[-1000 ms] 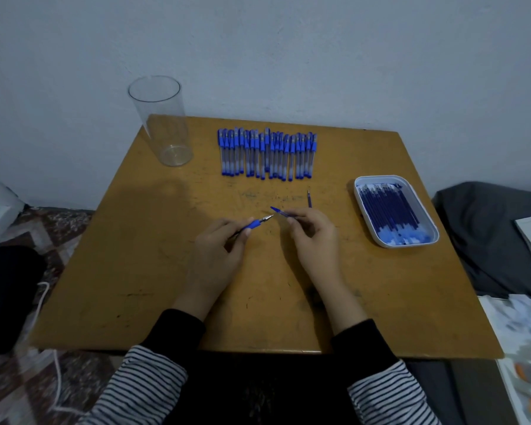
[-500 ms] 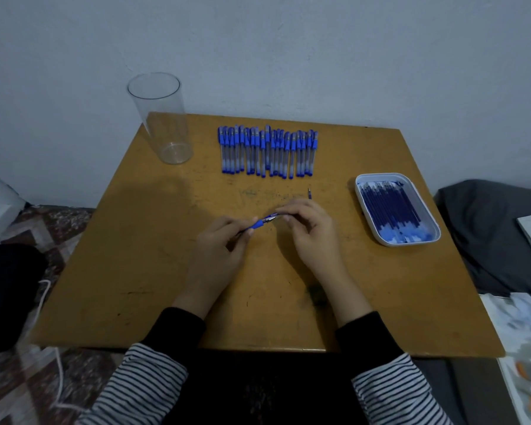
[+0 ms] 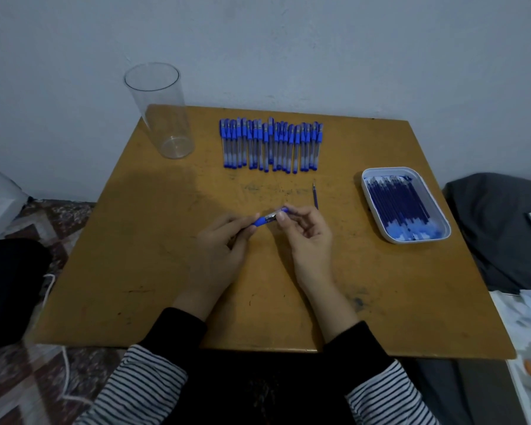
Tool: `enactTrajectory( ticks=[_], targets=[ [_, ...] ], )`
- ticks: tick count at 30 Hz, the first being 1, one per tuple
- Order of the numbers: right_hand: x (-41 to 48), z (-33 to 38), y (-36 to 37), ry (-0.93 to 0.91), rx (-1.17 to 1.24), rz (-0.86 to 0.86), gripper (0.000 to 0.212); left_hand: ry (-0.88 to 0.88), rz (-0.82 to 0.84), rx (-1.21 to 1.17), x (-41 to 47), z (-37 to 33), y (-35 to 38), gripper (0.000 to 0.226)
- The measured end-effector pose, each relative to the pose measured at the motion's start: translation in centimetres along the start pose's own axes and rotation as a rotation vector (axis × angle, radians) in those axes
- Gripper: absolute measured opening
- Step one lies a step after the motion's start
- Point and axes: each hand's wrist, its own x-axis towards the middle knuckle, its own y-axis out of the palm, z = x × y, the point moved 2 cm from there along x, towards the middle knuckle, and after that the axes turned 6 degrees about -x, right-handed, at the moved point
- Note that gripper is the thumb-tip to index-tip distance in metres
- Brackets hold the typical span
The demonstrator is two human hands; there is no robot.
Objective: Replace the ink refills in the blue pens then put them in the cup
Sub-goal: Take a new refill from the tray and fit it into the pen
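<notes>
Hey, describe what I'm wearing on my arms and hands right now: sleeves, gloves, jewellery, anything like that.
The left hand and right hand are bare: no gloves, and no ring or watch in view. Each forearm is covered by a long plain black cuff. Above it is a looser sleeve with thin black and white stripes, the same on both arms.

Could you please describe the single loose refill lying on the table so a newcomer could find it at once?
Find the white tray at the right edge of the table, then look left towards the row of pens. Between them, just beyond the right hand, lies the loose refill: one thin dark stick alone on bare wood, with no barrel around it.
</notes>
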Motion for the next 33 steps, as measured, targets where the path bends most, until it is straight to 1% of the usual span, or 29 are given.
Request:
enactTrajectory(
  ticks=[6,9,17,21,24,26,27,30,33],
  targets=[
    [0.1,-0.6,0.0,0.005,0.027,-0.003,0.01,0.018,0.025,0.022,0.0,0.2,0.0,0.021],
    [0.0,-0.5,0.1,-0.021,-0.009,0.005,0.013,0.009,0.037,0.036,0.0,0.1,-0.2,0.022],
    [0.2,-0.8,0.2,-0.044,-0.038,0.028,0.022,0.005,-0.008,0.078,0.2,-0.1,-0.4,0.035],
    [0.2,-0.8,0.2,-0.061,-0.061,0.028,0.02,0.004,-0.003,0.062,0.2,0.1,-0.3,0.033],
    [0.0,-0.6,0.2,-0.061,-0.028,0.003,0.023,0.006,0.023,0.053,0.2,0.0,-0.3,0.026],
    [-0.1,-0.3,0.3,-0.079,-0.038,0.022,0.019,0.009,0.03,0.041,0.2,-0.1,-0.3,0.023],
    [-0.2,-0.1,0.4,-0.095,-0.042,0.039,0.018,0.013,0.023,0.033,0.2,-0.2,-0.3,0.023],
    [-0.3,0.3,0.4,-0.118,-0.012,0.065,0.023,0.025,0.005,0.014,0.3,-0.1,-0.2,0.025],
    [0.2,0.9,0.2,-0.125,-0.024,0.068,0.024,-0.004,0.024,-0.02,0.5,-0.2,-0.1,0.026]
  ],
)
